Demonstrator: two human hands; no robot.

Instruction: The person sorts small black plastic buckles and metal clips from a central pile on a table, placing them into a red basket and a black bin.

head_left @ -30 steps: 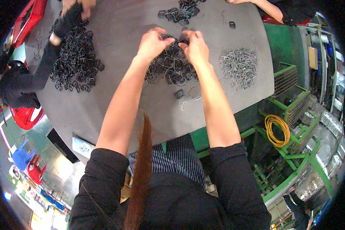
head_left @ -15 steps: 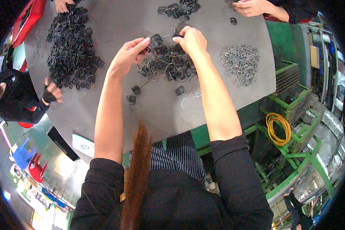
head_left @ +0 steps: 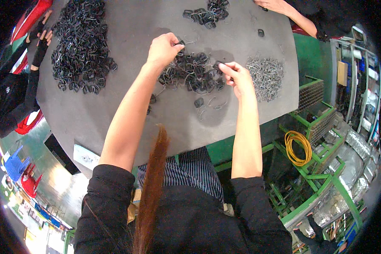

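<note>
My left hand [head_left: 164, 47] is pinched on a small black clip with a thin wire at the far edge of a middle heap of black clips and wire [head_left: 189, 75]. My right hand [head_left: 237, 75] pinches another small black clip at that heap's right side. Both forearms reach across the grey table [head_left: 127, 25]. A pile of bare silvery wire springs [head_left: 265, 76] lies just right of my right hand. A few loose clips [head_left: 199, 103] lie nearer to me.
A big heap of black clips [head_left: 82, 46] lies at the left, next to another person's gloved hands [head_left: 41, 40]. A smaller clip heap [head_left: 207, 12] sits at the far side, a third person's hand [head_left: 275, 5] beyond it. Green metal frames and a yellow coiled cable [head_left: 298, 148] stand at the right.
My hands were together over the middle heap, then drew apart. The left now sits at the heap's far edge, and the right has come nearer, holding a clip at the heap's right side.
</note>
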